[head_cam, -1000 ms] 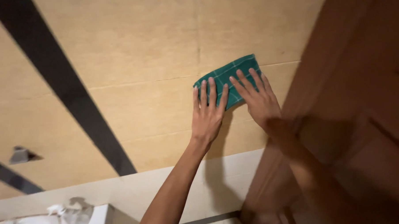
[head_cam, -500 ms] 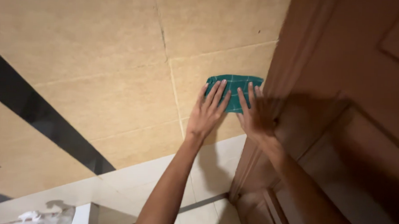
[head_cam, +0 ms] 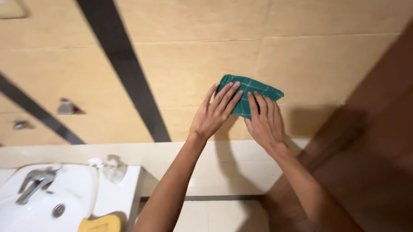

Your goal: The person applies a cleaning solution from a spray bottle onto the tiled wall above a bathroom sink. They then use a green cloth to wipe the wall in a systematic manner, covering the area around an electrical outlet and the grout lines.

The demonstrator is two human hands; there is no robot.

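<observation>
Cloth [head_cam: 251, 92] shifted off door [head_cam: 374, 149] onto beige tile wall [head_cam: 185, 69]; left hand [head_cam: 215, 114], right hand [head_cam: 263, 122] flat, fingers spread, pressing it.

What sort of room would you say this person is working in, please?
Most likely a bathroom: a white ceramic washbasin with a metal tap, a yellow sponge on its edge, and beige glazed wall tiles crossed by a dark stripe.

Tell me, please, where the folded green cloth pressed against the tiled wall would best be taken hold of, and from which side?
Probably at the green cloth's free upper right corner, coming from the right. That end sticks out past the right hand and the left hand, whose flat fingers cover its lower part, so a pinch there should find a bare edge.
</observation>
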